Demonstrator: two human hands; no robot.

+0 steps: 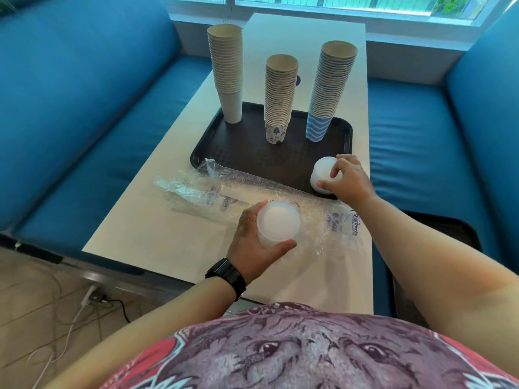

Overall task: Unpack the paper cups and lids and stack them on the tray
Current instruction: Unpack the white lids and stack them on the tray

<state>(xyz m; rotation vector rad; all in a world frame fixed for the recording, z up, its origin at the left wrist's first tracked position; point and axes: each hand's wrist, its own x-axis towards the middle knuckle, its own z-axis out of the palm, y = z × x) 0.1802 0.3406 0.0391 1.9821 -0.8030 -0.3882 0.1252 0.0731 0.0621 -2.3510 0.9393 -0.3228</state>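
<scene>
Three tall stacks of paper cups stand on the dark tray [247, 153]: a plain white stack [227, 71] at the left, a patterned stack [279, 96] in the middle, a blue-striped stack [328, 88] at the right. My right hand [346, 178] grips a short stack of translucent white lids [323, 172] at the tray's near right corner. My left hand [252, 242] holds a second stack of white lids [278, 223] above the table's near part. Clear plastic wrappers [213, 192] lie flat across the table in front of the tray.
The white table [140, 237] is flanked by blue padded benches [84, 108] on both sides. A second dark tray [438, 228] sits on the right bench by my right arm. Cables and a power strip [92, 299] lie on the floor at the lower left.
</scene>
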